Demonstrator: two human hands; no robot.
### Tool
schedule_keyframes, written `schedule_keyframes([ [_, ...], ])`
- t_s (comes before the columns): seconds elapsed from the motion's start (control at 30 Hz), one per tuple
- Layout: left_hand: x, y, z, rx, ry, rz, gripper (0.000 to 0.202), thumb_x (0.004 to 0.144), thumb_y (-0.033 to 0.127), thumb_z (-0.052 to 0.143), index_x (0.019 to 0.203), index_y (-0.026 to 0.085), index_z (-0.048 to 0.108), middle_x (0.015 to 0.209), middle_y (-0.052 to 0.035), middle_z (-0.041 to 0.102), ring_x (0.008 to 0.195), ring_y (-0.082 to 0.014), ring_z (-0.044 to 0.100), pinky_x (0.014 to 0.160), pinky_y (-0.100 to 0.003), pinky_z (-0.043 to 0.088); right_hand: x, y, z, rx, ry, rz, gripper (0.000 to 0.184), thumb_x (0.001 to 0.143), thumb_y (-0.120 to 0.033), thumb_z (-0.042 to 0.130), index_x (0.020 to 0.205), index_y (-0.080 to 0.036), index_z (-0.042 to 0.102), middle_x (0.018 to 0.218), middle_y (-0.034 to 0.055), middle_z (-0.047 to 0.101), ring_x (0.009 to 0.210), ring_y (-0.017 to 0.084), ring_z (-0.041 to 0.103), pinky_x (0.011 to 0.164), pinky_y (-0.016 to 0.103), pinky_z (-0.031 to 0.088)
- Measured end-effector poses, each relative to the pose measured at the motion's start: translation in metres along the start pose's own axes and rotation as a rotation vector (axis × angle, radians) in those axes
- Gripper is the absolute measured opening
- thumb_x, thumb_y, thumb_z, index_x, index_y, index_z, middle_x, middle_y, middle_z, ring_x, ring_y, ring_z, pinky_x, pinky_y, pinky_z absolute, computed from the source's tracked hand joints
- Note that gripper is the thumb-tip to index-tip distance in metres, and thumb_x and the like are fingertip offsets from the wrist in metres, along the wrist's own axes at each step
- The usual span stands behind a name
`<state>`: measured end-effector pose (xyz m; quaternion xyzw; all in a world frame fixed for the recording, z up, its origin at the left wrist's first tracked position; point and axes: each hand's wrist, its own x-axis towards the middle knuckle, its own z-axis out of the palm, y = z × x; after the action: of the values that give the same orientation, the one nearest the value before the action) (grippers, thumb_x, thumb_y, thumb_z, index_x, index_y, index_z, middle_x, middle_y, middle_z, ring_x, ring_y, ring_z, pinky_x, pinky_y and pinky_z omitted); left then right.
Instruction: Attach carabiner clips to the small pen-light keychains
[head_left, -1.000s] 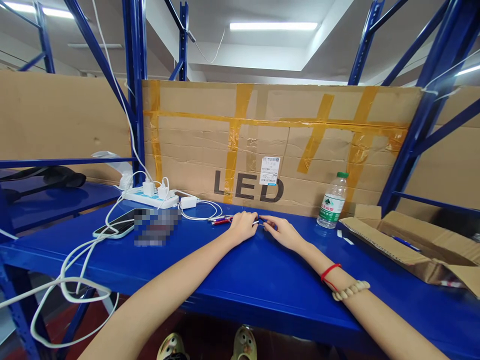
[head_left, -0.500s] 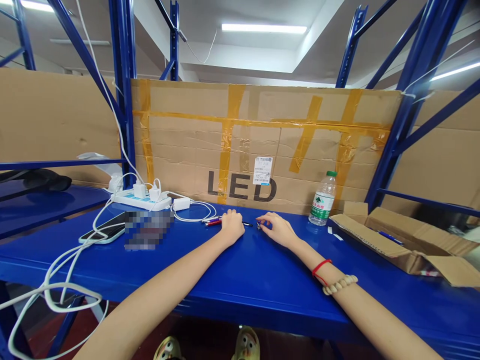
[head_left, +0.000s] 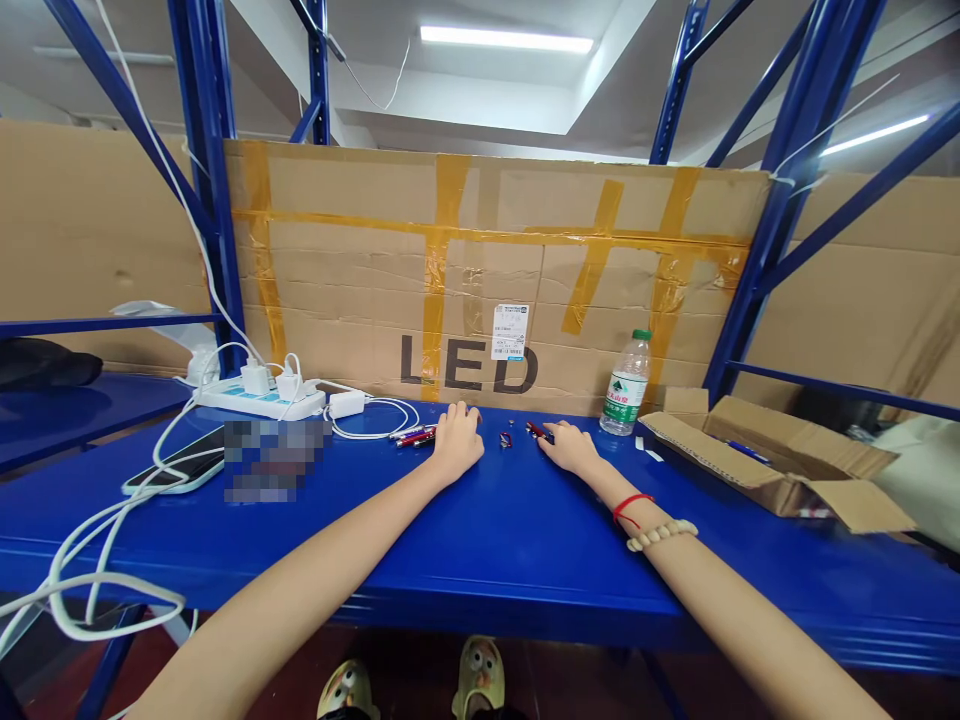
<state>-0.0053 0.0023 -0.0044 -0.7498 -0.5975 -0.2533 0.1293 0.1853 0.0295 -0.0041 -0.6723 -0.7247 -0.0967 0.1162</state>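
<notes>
Your left hand (head_left: 456,447) is palm down on the blue table (head_left: 465,545), beside the pens (head_left: 414,437); whether it grips one cannot be told. Your right hand (head_left: 571,449) has its fingers at a dark red pen piece (head_left: 535,430); its grip cannot be confirmed either. Small parts (head_left: 505,440) lie between both hands. The cardboard panel (head_left: 337,285) reads "LED"; the print on its white sticker (head_left: 510,332) and the green-and-white bottle label (head_left: 625,397) is too small to read reliably.

One head cam, faced forward and down: blue tabletop (head_left: 487,540) sat close at lower centre, carton (head_left: 345,290) behind, ceiling light (head_left: 506,40) up top.
</notes>
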Motion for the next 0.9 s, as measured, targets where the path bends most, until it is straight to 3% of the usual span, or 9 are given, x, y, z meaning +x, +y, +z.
schedule_keyframes([
  [0.17, -0.001, 0.004, 0.005, -0.077, -0.009, 0.11, 0.02, 0.076, 0.013, 0.039, 0.088, 0.016, 0.055, 0.096, -0.008, 0.055, 0.095, -0.0218, 0.047, 0.08, -0.033, 0.037, 0.003, 0.002, -0.003, -0.009, 0.044, -0.011, 0.023, 0.08, -0.027, 0.048, 0.09, -0.017, 0.067, 0.1, 0.0085, 0.061, 0.097, 0.023, 0.053, 0.078, 0.031, 0.038],
  [0.3, -0.001, 0.004, 0.004, -0.082, -0.026, 0.086, 0.022, 0.077, 0.014, 0.039, 0.094, 0.017, 0.054, 0.098, -0.0071, 0.057, 0.095, -0.0215, 0.049, 0.079, -0.033, 0.038, 0.005, 0.004, -0.003, 0.068, 0.194, 0.012, 0.022, 0.079, -0.028, 0.05, 0.087, -0.017, 0.067, 0.096, 0.0075, 0.062, 0.094, 0.021, 0.054, 0.072, 0.028, 0.04],
  [0.43, -0.001, 0.005, 0.003, -0.109, -0.02, 0.065, 0.033, 0.082, 0.023, 0.039, 0.113, 0.015, 0.044, 0.095, -0.0087, 0.059, 0.095, -0.0226, 0.05, 0.081, -0.033, 0.037, 0.008, 0.002, 0.005, 0.394, 0.32, -0.079, 0.027, 0.085, -0.034, 0.042, 0.091, -0.019, 0.064, 0.095, 0.0045, 0.063, 0.089, 0.018, 0.056, 0.072, 0.026, 0.042],
  [0.53, 0.0, 0.005, 0.002, -0.151, -0.011, 0.088, 0.04, 0.085, 0.033, 0.039, 0.121, 0.014, 0.038, 0.094, -0.0085, 0.06, 0.095, -0.023, 0.052, 0.081, -0.033, 0.037, 0.009, -0.007, 0.013, 0.66, 0.263, -0.254, 0.025, 0.084, -0.029, 0.042, 0.092, -0.016, 0.062, 0.092, 0.0046, 0.063, 0.083, 0.015, 0.057, 0.072, 0.025, 0.043],
  [0.63, 0.001, 0.004, 0.001, -0.198, -0.002, 0.122, 0.031, 0.087, 0.035, 0.037, 0.113, 0.018, 0.044, 0.097, -0.0062, 0.061, 0.095, -0.0209, 0.053, 0.081, -0.031, 0.038, 0.009, -0.015, 0.017, 0.775, 0.176, -0.381, 0.022, 0.083, -0.024, 0.044, 0.092, -0.013, 0.06, 0.089, 0.0057, 0.063, 0.078, 0.014, 0.058, 0.07, 0.025, 0.044],
  [0.77, 0.002, 0.001, 0.0, -0.295, 0.038, 0.11, 0.017, 0.087, 0.028, 0.039, 0.098, 0.022, 0.051, 0.097, -0.0024, 0.062, 0.093, -0.018, 0.055, 0.079, -0.028, 0.039, 0.006, -0.016, 0.015, 0.752, 0.189, -0.398, 0.021, 0.081, -0.025, 0.047, 0.092, -0.014, 0.06, 0.088, 0.0047, 0.061, 0.075, 0.013, 0.057, 0.069, 0.024, 0.044],
  [0.9, 0.002, 0.0, 0.003, -0.431, 0.104, 0.03, 0.011, 0.086, 0.025, 0.042, 0.091, 0.022, 0.051, 0.093, -0.0015, 0.062, 0.089, -0.0169, 0.057, 0.074, -0.027, 0.041, 0.003, -0.012, 0.01, 0.551, 0.197, -0.371, 0.022, 0.081, -0.027, 0.049, 0.099, -0.019, 0.059, 0.093, 0.0037, 0.06, 0.079, 0.013, 0.056, 0.071, 0.025, 0.043],
])
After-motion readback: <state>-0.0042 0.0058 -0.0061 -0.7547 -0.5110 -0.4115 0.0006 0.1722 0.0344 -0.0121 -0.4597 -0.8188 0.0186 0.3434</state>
